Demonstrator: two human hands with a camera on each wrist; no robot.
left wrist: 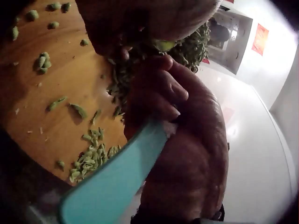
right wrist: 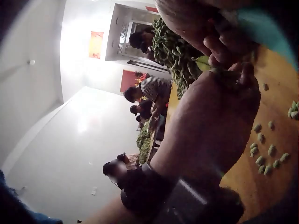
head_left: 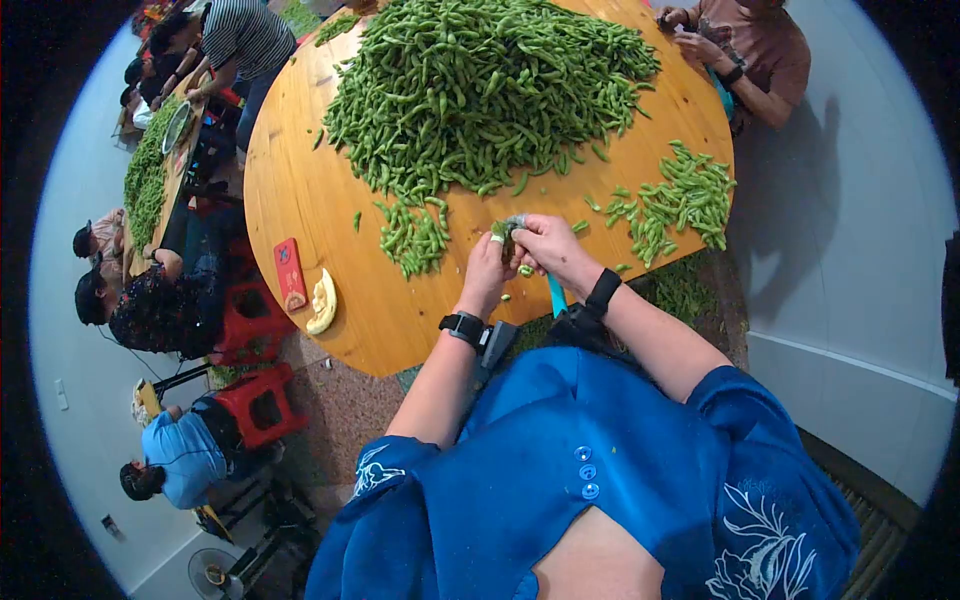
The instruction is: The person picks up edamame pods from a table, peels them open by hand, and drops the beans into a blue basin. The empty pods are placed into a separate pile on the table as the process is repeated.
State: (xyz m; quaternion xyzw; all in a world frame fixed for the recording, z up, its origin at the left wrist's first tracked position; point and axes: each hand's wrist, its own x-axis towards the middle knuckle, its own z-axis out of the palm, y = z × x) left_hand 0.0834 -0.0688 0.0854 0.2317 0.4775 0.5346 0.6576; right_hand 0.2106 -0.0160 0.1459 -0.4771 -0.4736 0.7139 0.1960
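In the head view both hands meet over the table's near edge. The left hand (head_left: 485, 270) pinches a green pod between its fingertips; the pod (right wrist: 203, 63) shows in the right wrist view, partly covered by fingers. Against it lie the fingertips of the right hand (head_left: 555, 245), whose curled fingers grip a teal handle (left wrist: 112, 177) that sticks out below the palm. The handle's far end is hidden in the grip. Pale coverings show on some fingertips. Beyond the hands rises a large heap of green pods (head_left: 480, 90) on the round wooden table (head_left: 330, 190).
Smaller pod piles lie left (head_left: 413, 240) and right (head_left: 685, 200) of the hands. A red packet (head_left: 289, 272) and a yellowish curved piece (head_left: 322, 302) lie at the table's left. A person (head_left: 765, 55) sits across on the right; several others work around another table at left.
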